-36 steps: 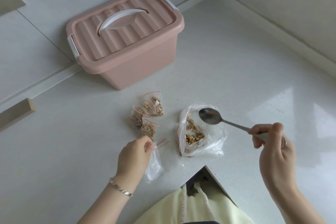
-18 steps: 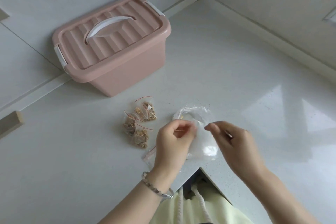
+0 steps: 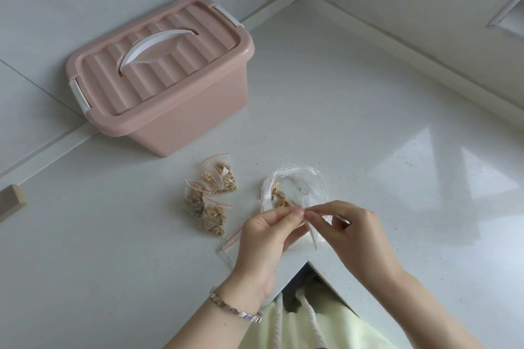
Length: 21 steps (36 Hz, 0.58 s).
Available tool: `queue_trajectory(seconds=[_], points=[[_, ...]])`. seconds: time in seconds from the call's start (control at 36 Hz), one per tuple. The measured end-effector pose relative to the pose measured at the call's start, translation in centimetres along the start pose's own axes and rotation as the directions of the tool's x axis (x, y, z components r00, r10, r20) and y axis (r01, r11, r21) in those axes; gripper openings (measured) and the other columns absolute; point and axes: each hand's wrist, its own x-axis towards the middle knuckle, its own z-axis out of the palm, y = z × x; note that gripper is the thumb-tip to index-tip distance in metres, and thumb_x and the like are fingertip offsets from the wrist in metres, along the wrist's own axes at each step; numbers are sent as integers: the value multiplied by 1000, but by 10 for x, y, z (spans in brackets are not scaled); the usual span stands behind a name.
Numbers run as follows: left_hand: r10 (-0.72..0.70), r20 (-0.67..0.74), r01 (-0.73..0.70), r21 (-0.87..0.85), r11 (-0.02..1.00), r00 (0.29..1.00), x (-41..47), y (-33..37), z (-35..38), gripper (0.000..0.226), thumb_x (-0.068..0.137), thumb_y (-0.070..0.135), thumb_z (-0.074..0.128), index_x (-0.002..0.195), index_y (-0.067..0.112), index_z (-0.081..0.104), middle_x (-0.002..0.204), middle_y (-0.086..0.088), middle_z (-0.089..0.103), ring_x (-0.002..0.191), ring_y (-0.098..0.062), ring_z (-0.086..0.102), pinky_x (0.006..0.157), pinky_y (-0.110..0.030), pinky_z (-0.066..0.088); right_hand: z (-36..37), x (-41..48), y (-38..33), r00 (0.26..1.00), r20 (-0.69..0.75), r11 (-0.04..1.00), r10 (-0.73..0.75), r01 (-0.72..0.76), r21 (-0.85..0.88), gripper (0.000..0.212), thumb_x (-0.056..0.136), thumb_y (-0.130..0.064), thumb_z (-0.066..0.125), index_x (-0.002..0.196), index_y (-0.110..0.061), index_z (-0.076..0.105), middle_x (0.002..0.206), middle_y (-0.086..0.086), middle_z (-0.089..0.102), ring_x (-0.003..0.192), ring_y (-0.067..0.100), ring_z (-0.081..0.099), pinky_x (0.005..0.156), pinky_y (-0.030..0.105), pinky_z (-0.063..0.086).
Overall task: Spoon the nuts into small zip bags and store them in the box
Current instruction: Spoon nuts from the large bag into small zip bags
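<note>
1. Fingertips [image 3: 296, 213] of the left hand [image 3: 263, 238] and right hand [image 3: 358, 232] meet and pinch the top edge of a small, limp clear zip bag [image 3: 312, 234], which hangs toward the person.
2. Just beyond the knuckles lies a crinkled clear plastic bag [image 3: 309, 181] holding brown nuts [image 3: 279, 198], with its mouth gaping. I judge the right hand nearer to it.
3. Filled red-striped small bags [image 3: 211, 201] lie to the left. The ribbed pink plastic box [image 3: 170, 79], lid on, stands farther back-left.

The left hand [image 3: 263, 238] and right hand [image 3: 357, 232] meet, their fingers [image 3: 293, 213] pinching the edge of an empty small zip bag [image 3: 311, 232] between them. Just beyond the fingers lies the open bag of nuts [image 3: 309, 181] on the desk [image 3: 368, 122]. Left of the fingers are the filled zip bags [image 3: 209, 204], and far beyond them stands the closed pink box [image 3: 170, 79].
</note>
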Motion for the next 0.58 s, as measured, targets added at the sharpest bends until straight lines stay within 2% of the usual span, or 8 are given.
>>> queue_trajectory(seconds=[0.08,0.19,0.31,0.36,0.42,0.5,0.58], points=[[21,4,-21,41,999,1000,1,-1,-1,10,78,5,64,80,3,74,82,-13,73,78,-17,70,70,-22,55,0,0,2,1000,2,1000,-6,6,3,7,80,-19,69,81,-22,75,61,-23,61,51,1,48,53,8,34],[39,9,-39,64,997,999,1,-1,-3,13,74,10,67,82,4,74,84,-14,73,79,-18,69,73,-23,55,0,0,2,1000,8,1000,-18,18,10,7,79,-19,69,81,-22,75,68,-29,62,52,1,49,54,8,34],[35,6,-35,60,998,999,1,0,-2,12,79,6,64,86,1,73,84,-14,73,79,-17,69,74,-23,55,-2,-3,-2,999,32,999,-33,32,42,7,78,-20,70,82,-23,75,66,-20,64,55,-3,51,55,8,35],[37,4,-37,56,998,999,1,1,-1,10,78,6,65,83,2,73,81,-13,73,76,-16,69,73,-22,55,-3,-4,-4,998,56,998,-26,23,58,7,76,-27,70,82,-27,73,69,-19,66,52,0,49,53,9,34],[50,-8,-50,56,997,999,1,1,-1,9,72,11,68,77,7,74,77,-10,73,73,-14,69,68,-19,54,-4,-4,-4,996,82,998,-23,19,52,6,75,-29,70,81,-30,72,64,-27,61,46,7,41,51,9,31],[75,-6,-74,51,996,997,1,1,-2,17,62,19,71,75,9,76,79,-11,73,75,-14,69,67,-18,53,-6,-4,-5,991,129,994,22,-36,106,10,80,-20,69,81,-30,70,47,-30,52,41,8,34,47,9,31],[83,5,-83,55,995,997,1,1,-3,15,68,14,70,80,7,75,84,-13,73,82,-16,70,71,-18,53,-6,-2,-1,988,141,989,63,-81,126,13,81,-17,68,79,-29,72,51,-28,56,44,7,33,50,9,33]])
